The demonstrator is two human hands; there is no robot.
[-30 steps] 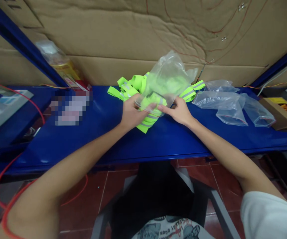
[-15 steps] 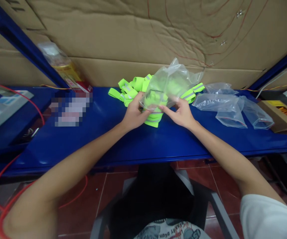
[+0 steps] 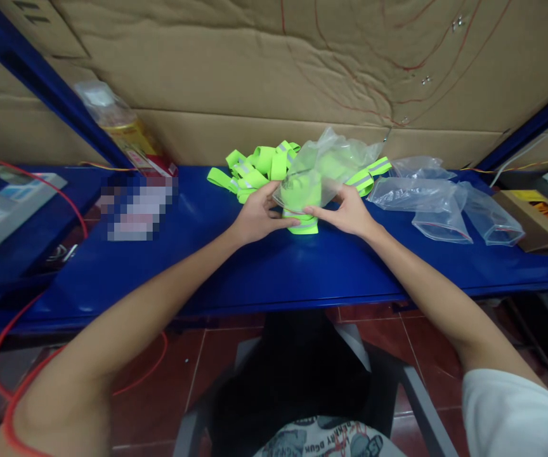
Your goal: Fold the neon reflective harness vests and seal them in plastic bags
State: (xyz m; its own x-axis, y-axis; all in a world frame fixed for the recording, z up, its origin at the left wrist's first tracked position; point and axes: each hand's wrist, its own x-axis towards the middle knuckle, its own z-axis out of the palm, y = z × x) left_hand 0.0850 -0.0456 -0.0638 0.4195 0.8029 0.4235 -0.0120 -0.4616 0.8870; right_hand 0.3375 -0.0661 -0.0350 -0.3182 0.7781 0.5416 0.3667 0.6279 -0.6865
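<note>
A clear plastic bag stands over a folded neon-yellow reflective strap, most of which shows through the film. The strap's lower end sticks out of the bag's mouth towards me. From the left, my left hand grips the strap and the bag's edge, thumb on the strap. My right hand pinches the other side of the bag's mouth, thumb over the strap; its other fingers are partly hidden behind the bag. More neon reflective straps lie loose behind, on both sides of the bag.
Several clear zip bags lie right on the blue table. Beyond them is an open cardboard box with orange items. A bottle stands back left, near a grey-white tray. A red hose loops at left.
The strap has gone further into the bag, so less of it sticks out. The bag's top has sunk a little, and my left thumb has slid onto the strap's lower end.
</note>
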